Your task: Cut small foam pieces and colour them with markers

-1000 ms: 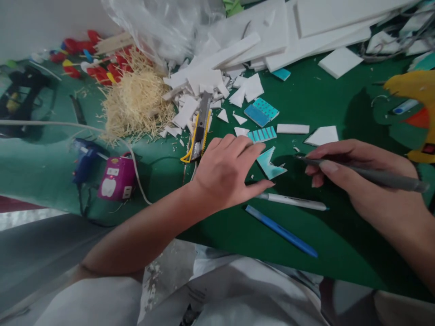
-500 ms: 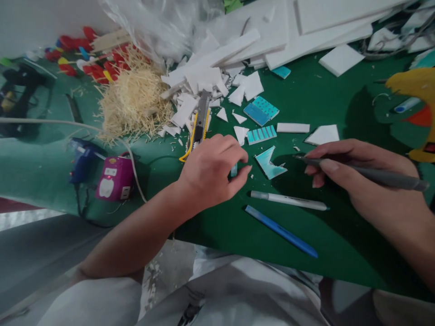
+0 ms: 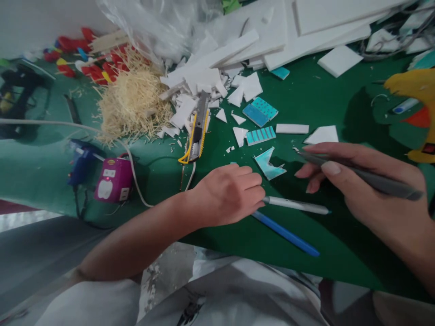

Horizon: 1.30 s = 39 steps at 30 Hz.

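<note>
My left hand [image 3: 229, 194] is curled into a fist on the green mat [image 3: 316, 97]. A sliver of a small teal piece [image 3: 233, 163] shows at its top, and its fingertips touch the end of a white pen [image 3: 295, 205]. A blue pen [image 3: 288, 235] lies just below that. My right hand [image 3: 360, 190] holds a grey pen [image 3: 370, 179], whose tip hovers right of a notched teal foam piece [image 3: 270, 165]. That foam piece lies between my two hands.
A yellow utility knife [image 3: 197, 136] lies beside white foam scraps [image 3: 204, 81] and a straw pile [image 3: 132, 102]. Teal and blue painted pieces [image 3: 261, 135] sit behind my hands. A pink device [image 3: 113, 179], a blue tool [image 3: 79, 158] and a cable are left; foam boards [image 3: 306, 22] lie behind.
My left hand went from flat and spread, pinched a small teal piece, then pulled back toward me and closed by the white pen's end. My right hand barely shifted.
</note>
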### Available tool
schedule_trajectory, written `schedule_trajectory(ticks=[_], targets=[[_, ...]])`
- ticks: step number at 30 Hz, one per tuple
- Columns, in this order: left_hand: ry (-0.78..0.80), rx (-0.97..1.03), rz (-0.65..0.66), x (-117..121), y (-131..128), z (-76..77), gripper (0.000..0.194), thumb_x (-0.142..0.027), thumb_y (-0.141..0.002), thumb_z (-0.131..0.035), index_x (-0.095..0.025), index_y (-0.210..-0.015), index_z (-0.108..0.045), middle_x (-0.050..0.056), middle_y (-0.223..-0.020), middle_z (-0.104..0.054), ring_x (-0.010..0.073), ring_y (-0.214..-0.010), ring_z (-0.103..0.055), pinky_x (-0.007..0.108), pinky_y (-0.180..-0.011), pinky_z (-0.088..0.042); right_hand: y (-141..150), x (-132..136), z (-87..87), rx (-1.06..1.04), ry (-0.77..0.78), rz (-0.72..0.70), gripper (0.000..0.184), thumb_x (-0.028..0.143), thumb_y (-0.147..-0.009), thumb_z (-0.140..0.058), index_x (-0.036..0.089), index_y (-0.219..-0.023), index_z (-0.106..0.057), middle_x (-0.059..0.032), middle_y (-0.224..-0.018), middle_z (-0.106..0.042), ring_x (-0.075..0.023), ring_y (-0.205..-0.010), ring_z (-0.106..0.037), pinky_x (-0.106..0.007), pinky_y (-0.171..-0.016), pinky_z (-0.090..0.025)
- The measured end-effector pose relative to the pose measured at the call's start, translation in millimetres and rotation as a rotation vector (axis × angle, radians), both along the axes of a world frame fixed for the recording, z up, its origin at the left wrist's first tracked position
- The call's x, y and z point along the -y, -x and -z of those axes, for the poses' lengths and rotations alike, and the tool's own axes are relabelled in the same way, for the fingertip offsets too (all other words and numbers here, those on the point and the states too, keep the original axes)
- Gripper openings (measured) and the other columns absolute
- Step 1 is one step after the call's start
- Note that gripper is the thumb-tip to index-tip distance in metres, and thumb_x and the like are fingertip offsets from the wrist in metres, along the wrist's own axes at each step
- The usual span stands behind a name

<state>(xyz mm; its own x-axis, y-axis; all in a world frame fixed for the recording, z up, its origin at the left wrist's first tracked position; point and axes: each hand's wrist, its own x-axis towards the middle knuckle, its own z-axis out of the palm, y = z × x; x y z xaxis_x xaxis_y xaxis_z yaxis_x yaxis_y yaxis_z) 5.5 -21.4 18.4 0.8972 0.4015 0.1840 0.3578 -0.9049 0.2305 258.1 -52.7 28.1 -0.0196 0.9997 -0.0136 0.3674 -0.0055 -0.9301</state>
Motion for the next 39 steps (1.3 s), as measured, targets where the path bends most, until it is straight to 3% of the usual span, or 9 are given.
schedule_trajectory(ticks=[2,4,7,10,14,18,22,31,39], targets=[[-0.028,0.024,-0.013,0.9,-1.6,2.3,0.028,-0.024,-0.106,-0.055,-0.017,-0.087,-0.074,0.002,-0.08,-0.069,0.0167,-0.068,-0.056,0.034,-0.062,-0.042,-2.8,5.4,-3.4,0.155,-0.092,-0.039,0.023,0.032,-0.103,-0.06,0.036,-0.122,-0.073,0.0037,-0.075,-0.074,-0.0153,-0.06,-0.069,-0.03,-0.063,-0.06],[-0.049,0.05,-0.018,1.3,-2.6,3.6,0.029,-0.022,-0.106,-0.054,-0.017,-0.086,-0.074,0.002,-0.078,-0.069,0.0161,-0.067,-0.057,0.033,-0.062,-0.043,-7.1,8.1,-3.0,0.365,-0.277,-0.251,0.024,0.031,-0.105,-0.057,0.035,-0.126,-0.07,0.0033,-0.077,-0.074,-0.0156,-0.067,-0.072,-0.03,-0.07,-0.06],[-0.054,0.074,-0.007,0.8,-2.7,4.2,0.031,-0.021,-0.108,-0.052,-0.017,-0.087,-0.074,0.001,-0.08,-0.072,0.015,-0.072,-0.063,0.031,-0.067,-0.05,-11.7,6.4,4.5,0.605,-0.561,-0.514,0.028,0.043,-0.105,-0.057,0.025,-0.126,-0.063,-0.0006,-0.077,-0.071,-0.0184,-0.067,-0.068,-0.032,-0.062,-0.053],[-0.091,0.122,-0.007,0.2,-2.2,4.1,0.036,-0.022,-0.11,-0.05,-0.016,-0.084,-0.073,0.001,-0.08,-0.074,0.0134,-0.076,-0.069,0.028,-0.073,-0.054,-11.5,1.0,12.0,0.717,-0.688,-0.586,0.026,0.039,-0.108,-0.05,0.021,-0.124,-0.061,-0.0009,-0.074,-0.065,-0.0178,-0.064,-0.06,-0.032,-0.06,-0.046],[-0.127,0.244,-0.053,0.5,-1.9,2.6,0.029,-0.023,-0.109,-0.053,-0.016,-0.088,-0.072,-0.001,-0.079,-0.075,0.0119,-0.076,-0.07,0.026,-0.076,-0.055,-9.6,-4.8,11.4,0.773,-0.789,-0.633,0.018,0.014,-0.105,-0.048,0.019,-0.119,-0.058,0.0026,-0.069,-0.06,-0.0154,-0.061,-0.055,-0.029,-0.06,-0.044],[-0.024,0.29,-0.135,2.2,-1.7,0.2,0.022,-0.031,-0.108,-0.056,-0.015,-0.103,-0.071,0.004,-0.093,-0.078,0.0141,-0.085,-0.073,0.026,-0.08,-0.058,-9.8,-2.3,8.7,0.759,-0.802,-0.621,0.022,0.009,-0.105,-0.046,0.019,-0.122,-0.054,0.0029,-0.071,-0.061,-0.0149,-0.06,-0.055,-0.027,-0.059,-0.046],[0.007,0.188,-0.104,7.2,-6.0,-0.5,0.031,-0.035,-0.111,-0.047,-0.013,-0.114,-0.068,0.005,-0.095,-0.078,0.0163,-0.082,-0.073,0.029,-0.073,-0.056,-7.8,3.9,12.3,0.759,-0.79,-0.614,0.025,0.013,-0.108,-0.037,0.02,-0.125,-0.055,0.0027,-0.071,-0.062,-0.0146,-0.056,-0.053,-0.027,-0.053,-0.043],[0.103,0.035,-0.258,19.2,-23.5,-2.8,0.04,-0.036,-0.11,-0.038,-0.017,-0.087,-0.064,0.001,-0.069,-0.064,0.0189,-0.061,-0.065,0.031,-0.051,-0.039,-9.0,11.0,13.2,0.779,-0.773,-0.569,0.027,0.015,-0.109,-0.035,0.021,-0.123,-0.058,0.0006,-0.071,-0.065,-0.0161,-0.056,-0.053,-0.032,-0.05,-0.033],[0.182,0.098,-0.216,23.4,-24.1,-0.4,0.051,-0.046,-0.109,-0.04,-0.019,-0.071,-0.06,0.001,-0.059,-0.059,0.0171,-0.055,-0.059,0.031,-0.052,-0.032,-11.9,14.7,18.4,0.717,-0.784,-0.608,0.031,0.013,-0.108,-0.033,0.023,-0.128,-0.055,0.0013,-0.071,-0.063,-0.0163,-0.06,-0.054,-0.032,-0.051,-0.032]])
